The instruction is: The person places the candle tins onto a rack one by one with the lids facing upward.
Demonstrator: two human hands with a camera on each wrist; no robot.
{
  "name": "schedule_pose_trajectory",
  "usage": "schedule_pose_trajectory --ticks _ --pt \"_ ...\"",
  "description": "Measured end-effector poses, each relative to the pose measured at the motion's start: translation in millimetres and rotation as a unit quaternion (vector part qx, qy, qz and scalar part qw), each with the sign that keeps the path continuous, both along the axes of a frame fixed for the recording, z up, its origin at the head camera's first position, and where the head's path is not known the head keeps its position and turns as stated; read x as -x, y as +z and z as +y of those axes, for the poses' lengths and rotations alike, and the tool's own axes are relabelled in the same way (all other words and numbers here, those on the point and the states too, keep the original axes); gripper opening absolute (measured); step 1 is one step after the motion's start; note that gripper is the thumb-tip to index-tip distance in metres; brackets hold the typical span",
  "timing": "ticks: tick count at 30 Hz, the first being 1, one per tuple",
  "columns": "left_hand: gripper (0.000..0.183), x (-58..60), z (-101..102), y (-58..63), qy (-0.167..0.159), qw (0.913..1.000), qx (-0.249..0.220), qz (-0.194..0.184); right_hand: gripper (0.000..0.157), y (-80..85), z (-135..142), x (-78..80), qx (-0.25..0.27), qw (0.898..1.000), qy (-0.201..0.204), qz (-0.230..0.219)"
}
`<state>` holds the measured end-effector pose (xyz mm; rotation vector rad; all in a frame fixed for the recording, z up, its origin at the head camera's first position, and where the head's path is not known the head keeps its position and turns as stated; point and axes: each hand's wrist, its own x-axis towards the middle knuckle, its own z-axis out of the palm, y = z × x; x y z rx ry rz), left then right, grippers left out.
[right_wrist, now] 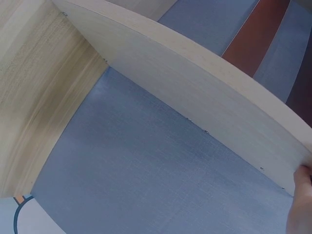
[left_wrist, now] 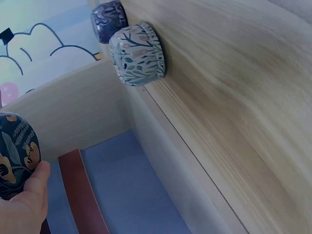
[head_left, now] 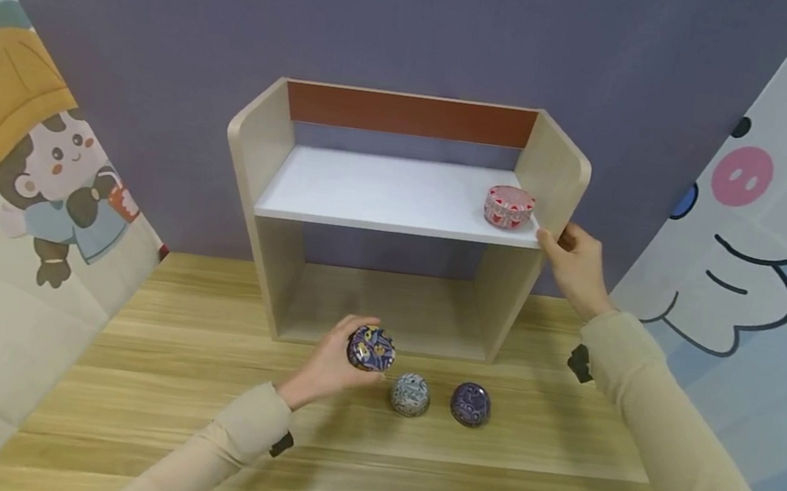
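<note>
Broadly, a wood-grain tabletop (head_left: 104, 382) bears a two-tier shelf unit (head_left: 387, 298) with a white upper board (head_left: 385, 191). The right hand (head_left: 578, 270) grips the unit's right side panel (head_left: 558, 167), fingers bent near its front edge. The left hand (head_left: 329, 364) pinches a dark floral tin (head_left: 371, 348) between thumb and fingers, before the unit. A pink heart-patterned tin (head_left: 509, 208) sits at the board's right end; a purple tin (head_left: 470, 405) and a pale leaf-patterned tin (head_left: 410, 395) rest apart on the tabletop.

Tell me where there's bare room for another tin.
Bare: the white shelf left of the pink tin; the bottom shelf between the side walls; the table left of the left hand.
Crowded: the white shelf's right end, by the right hand; the table around the pale tin and purple tin.
</note>
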<state>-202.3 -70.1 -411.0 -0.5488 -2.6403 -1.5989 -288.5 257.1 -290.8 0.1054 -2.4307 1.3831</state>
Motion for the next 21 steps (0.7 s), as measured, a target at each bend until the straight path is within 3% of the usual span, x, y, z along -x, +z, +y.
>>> schedule_pose_trajectory --ticks 8,21 --pt "0.074 1.3 1.0 9.0 0.018 0.9989 -0.040 -0.016 0.055 -0.5 0.3 0.9 0.000 1.000 0.001 -0.002" --pt "0.075 3.8 0.0 35.4 0.015 0.9991 -0.034 -0.021 0.053 0.0 -0.3 -0.1 -0.013 1.000 -0.004 0.010"
